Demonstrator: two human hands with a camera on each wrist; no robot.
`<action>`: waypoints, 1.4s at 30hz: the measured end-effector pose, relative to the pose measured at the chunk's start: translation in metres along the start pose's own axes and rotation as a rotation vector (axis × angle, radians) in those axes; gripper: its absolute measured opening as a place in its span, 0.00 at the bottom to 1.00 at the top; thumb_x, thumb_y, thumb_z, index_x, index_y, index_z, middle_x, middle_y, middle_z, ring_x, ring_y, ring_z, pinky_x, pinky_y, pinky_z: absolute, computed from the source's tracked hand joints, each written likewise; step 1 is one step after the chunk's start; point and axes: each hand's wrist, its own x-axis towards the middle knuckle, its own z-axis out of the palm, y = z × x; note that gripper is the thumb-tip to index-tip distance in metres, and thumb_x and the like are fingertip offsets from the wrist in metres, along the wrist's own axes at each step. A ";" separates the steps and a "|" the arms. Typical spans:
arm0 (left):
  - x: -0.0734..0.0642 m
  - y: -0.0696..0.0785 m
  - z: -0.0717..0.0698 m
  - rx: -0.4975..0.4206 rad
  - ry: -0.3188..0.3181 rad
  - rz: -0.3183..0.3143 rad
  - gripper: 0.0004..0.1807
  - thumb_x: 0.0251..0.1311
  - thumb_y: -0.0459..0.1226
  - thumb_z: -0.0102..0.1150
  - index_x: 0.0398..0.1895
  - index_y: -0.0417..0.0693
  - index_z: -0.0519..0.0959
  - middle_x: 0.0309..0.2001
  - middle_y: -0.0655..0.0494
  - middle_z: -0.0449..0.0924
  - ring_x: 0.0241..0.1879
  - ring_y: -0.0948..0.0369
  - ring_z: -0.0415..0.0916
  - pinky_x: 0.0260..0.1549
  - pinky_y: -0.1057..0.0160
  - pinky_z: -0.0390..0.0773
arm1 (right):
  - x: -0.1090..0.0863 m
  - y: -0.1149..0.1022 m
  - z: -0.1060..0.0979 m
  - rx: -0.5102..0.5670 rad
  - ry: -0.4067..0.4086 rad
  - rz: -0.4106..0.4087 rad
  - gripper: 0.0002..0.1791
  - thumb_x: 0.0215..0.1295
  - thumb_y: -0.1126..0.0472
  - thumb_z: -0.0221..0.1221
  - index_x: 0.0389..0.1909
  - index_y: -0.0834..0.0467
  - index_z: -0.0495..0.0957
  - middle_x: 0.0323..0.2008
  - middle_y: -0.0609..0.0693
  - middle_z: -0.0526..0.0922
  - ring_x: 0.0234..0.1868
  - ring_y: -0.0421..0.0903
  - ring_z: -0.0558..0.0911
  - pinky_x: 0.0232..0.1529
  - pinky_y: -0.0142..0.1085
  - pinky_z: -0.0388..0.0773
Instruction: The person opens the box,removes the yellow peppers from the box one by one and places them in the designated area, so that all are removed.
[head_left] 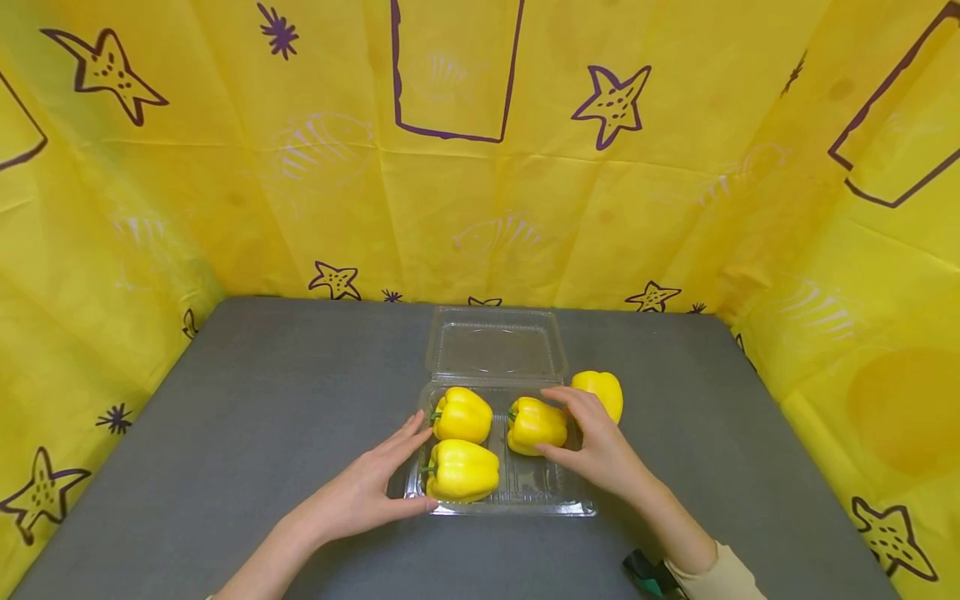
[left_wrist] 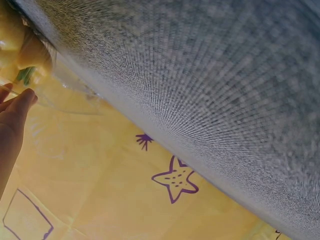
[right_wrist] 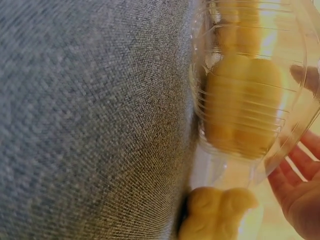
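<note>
Spread left hand (head_left: 366,485) touches clear clamshell (head_left: 542,485); right hand (head_left: 602,446) arches loosely over a yellow bell pepper (head_left: 536,427). Only head view shows a sleeve (head_left: 716,575).

three peppers (head_left: 537,425) lie in the container (head_left: 536,487), another pepper (head_left: 600,393) to its right

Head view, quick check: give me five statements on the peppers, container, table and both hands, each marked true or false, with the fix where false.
1. Three yellow peppers sit in the clear container. True.
2. The container is shut. False: its lid is open, on the far side.
3. The right hand is at the pepper in the container's right half. True.
4. The left hand grips a pepper. False: it is at the container's left side, fingers extended.
5. A fourth pepper lies on the table, outside the container. True.
</note>
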 end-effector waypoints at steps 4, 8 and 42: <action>0.000 0.000 0.000 0.001 -0.001 -0.001 0.52 0.51 0.64 0.64 0.74 0.46 0.60 0.77 0.55 0.46 0.73 0.51 0.50 0.62 0.40 0.63 | 0.001 0.000 0.001 -0.019 -0.014 -0.011 0.40 0.48 0.55 0.76 0.63 0.57 0.71 0.62 0.48 0.73 0.62 0.49 0.68 0.60 0.47 0.68; 0.000 0.000 0.000 0.004 0.000 0.006 0.52 0.52 0.64 0.64 0.74 0.45 0.60 0.77 0.54 0.46 0.73 0.51 0.50 0.62 0.40 0.62 | 0.002 0.001 0.002 -0.041 -0.032 -0.027 0.41 0.48 0.54 0.76 0.64 0.57 0.70 0.61 0.48 0.72 0.63 0.49 0.68 0.62 0.47 0.68; 0.000 0.000 0.000 -0.001 -0.009 -0.008 0.52 0.52 0.63 0.64 0.74 0.45 0.60 0.77 0.55 0.45 0.73 0.51 0.50 0.63 0.40 0.62 | 0.005 0.003 0.014 -0.202 -0.083 0.016 0.47 0.41 0.55 0.79 0.65 0.60 0.69 0.59 0.53 0.75 0.60 0.54 0.72 0.62 0.52 0.67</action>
